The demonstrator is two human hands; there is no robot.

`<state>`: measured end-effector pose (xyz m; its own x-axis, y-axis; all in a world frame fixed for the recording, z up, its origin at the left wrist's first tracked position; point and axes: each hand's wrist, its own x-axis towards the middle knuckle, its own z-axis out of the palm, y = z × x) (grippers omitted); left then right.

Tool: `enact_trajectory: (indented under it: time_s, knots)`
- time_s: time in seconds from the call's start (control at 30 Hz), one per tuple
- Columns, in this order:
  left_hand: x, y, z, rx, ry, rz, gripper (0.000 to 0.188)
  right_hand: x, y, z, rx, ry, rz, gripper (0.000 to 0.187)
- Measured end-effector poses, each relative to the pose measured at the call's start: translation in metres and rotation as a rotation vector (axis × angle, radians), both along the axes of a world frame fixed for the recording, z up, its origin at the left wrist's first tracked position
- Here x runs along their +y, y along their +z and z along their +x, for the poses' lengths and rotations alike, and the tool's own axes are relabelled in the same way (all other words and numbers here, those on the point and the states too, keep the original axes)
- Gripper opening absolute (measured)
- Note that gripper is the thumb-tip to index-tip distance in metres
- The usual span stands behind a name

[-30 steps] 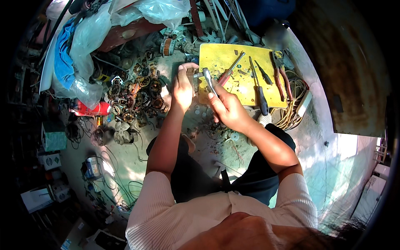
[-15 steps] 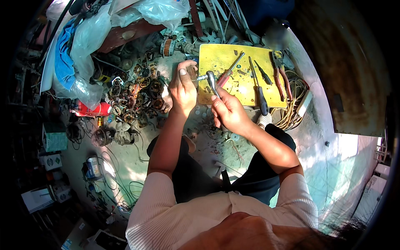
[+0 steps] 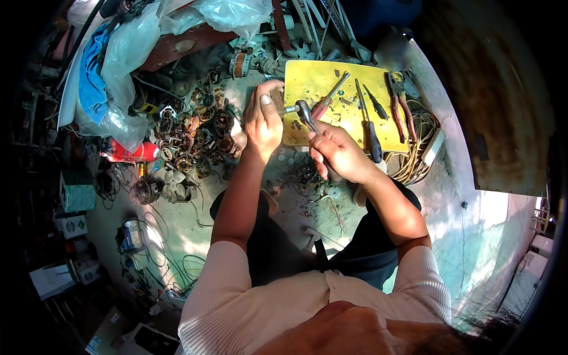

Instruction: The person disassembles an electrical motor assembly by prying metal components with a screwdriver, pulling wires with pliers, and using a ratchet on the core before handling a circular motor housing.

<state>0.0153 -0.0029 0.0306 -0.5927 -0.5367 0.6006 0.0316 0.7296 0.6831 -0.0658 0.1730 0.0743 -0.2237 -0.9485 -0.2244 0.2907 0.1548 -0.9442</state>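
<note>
My left hand (image 3: 262,121) is raised at the left edge of a yellow board, its fingers wrapped round a small brownish metal part (image 3: 277,99) that they mostly hide. My right hand (image 3: 340,151) is closed round the handle of a ratchet wrench (image 3: 305,112). The wrench's socket end points left and meets the part in my left hand; the exact contact is too small to make out. On the yellow board (image 3: 302,137) lie a red-handled nut driver (image 3: 322,107), a long dark screwdriver (image 3: 371,133), a short screwdriver (image 3: 377,105) and red-handled pliers (image 3: 400,112).
Left of my hands is a heap of small motor cores (image 3: 192,133), with a red bottle (image 3: 133,151) beside it. A coil of cable (image 3: 417,163) lies right of the board. Plastic bags (image 3: 127,77) and a blue cloth (image 3: 93,83) are at the far left.
My right hand has shifted slightly right, swinging the ratchet handle to a more slanting angle. My left hand and its part have edged a little to the right.
</note>
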Motion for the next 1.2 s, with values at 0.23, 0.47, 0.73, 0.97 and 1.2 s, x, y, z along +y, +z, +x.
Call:
enact_trajectory:
  time_s: [0.23,0.47,0.73,0.97,1.2]
  knots:
    - [0.014,-0.004,-0.009,-0.017,-0.152,0.98,0.038,-0.011,-0.026,0.011,0.742,-0.221,-0.034,0.053]
    - [0.008,0.002,0.0,-0.178,-0.39,1.604,0.04,-0.014,-0.049,0.004,1.319,-0.312,-0.145,0.059]
    - [0.006,0.012,0.006,-0.184,-0.531,1.778,0.035,-0.009,-0.025,0.003,0.927,-0.173,-0.046,0.047]
    - [0.003,-0.016,0.0,-0.181,-0.247,1.174,0.051,-0.007,-0.007,-0.007,0.033,-0.088,0.023,0.03]
    - [0.001,-0.017,-0.001,-0.177,-0.154,0.361,0.043,0.002,0.004,-0.023,-0.344,-0.054,0.16,0.023]
